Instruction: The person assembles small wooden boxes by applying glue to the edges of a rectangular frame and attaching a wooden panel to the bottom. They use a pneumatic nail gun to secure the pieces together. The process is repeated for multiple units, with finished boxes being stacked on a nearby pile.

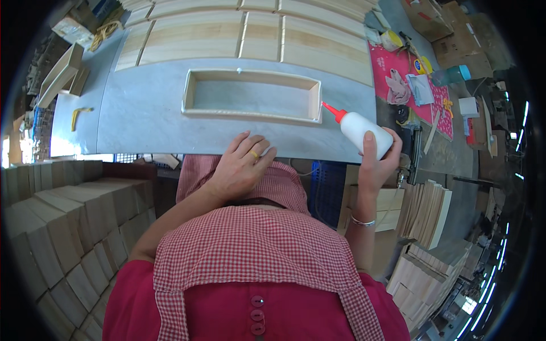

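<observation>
A long rectangular wooden frame (253,117) lies on the grey tabletop (145,133), which shows through its middle. A small white blob sits on its far rim. My right hand (375,162) is wrapped round a white squeeze bottle (359,128) with a red pointed nozzle. The bottle is tilted, its tip at the frame's right end; whether it touches cannot be made out. My left hand (242,165) holds nothing and rests at the table's near edge below the frame, fingers loosely bent and a little apart.
Flat wooden boards (193,37) lie in rows across the far table. On the left stands an assembled wooden piece (62,74) near a yellow tool (79,116). Stacked wood blocks (62,227) fill the lower left. A pink cloth (392,62) with tubs and rags lies right.
</observation>
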Demonstrator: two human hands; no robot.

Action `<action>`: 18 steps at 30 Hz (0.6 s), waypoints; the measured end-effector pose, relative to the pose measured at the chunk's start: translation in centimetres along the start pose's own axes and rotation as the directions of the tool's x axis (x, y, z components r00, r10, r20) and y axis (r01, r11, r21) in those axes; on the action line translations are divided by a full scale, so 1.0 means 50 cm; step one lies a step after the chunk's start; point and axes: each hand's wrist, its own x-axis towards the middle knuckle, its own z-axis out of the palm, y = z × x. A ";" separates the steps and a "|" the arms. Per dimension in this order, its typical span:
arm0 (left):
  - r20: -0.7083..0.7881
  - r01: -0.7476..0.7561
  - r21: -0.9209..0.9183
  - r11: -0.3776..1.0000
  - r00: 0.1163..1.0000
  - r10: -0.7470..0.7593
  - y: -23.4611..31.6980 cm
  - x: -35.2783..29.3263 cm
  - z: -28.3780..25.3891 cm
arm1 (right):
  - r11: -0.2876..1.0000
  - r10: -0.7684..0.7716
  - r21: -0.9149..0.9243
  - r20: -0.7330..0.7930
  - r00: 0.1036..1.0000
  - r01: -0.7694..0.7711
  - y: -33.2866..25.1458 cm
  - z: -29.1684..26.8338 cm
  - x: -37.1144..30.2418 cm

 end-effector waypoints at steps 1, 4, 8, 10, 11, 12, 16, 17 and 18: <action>-0.012 0.010 0.016 1.000 1.000 -0.010 -0.001 0.000 -0.006 | 0.997 0.047 0.068 -0.030 0.998 -0.045 0.016 0.008 0.007; -0.121 0.025 0.051 0.998 0.992 -0.019 -0.015 0.021 -0.031 | 0.979 0.090 0.192 -0.135 0.987 -0.063 0.025 0.032 0.063; -0.202 0.133 0.123 0.983 0.973 -0.107 -0.026 0.059 -0.070 | 0.991 -0.127 -0.066 -0.253 0.959 0.114 0.112 0.052 0.227; -0.130 0.171 0.146 0.974 0.980 -0.152 -0.034 0.083 -0.085 | 0.968 -0.189 -0.212 -0.254 0.948 0.136 0.191 0.053 0.336; -0.106 0.185 0.164 0.969 0.980 -0.170 -0.034 0.096 -0.096 | 0.951 -0.210 -0.276 -0.239 0.948 0.141 0.221 0.056 0.390; -0.078 0.213 0.185 0.959 0.976 -0.202 -0.035 0.100 -0.102 | 0.903 -0.230 -0.409 -0.196 0.953 0.134 0.225 0.066 0.431; 0.028 0.238 0.202 0.950 0.968 -0.249 -0.053 0.119 -0.096 | 0.781 -0.109 -0.623 -0.062 0.992 0.047 0.259 0.098 0.528; 0.056 0.203 0.191 0.960 0.975 -0.217 -0.061 0.122 -0.094 | 0.727 -0.058 -0.683 0.043 0.997 0.072 0.278 0.093 0.550; 0.071 0.185 0.171 0.968 0.977 -0.200 -0.065 0.126 -0.090 | 0.752 -0.110 -0.636 0.141 0.984 0.175 0.321 0.079 0.584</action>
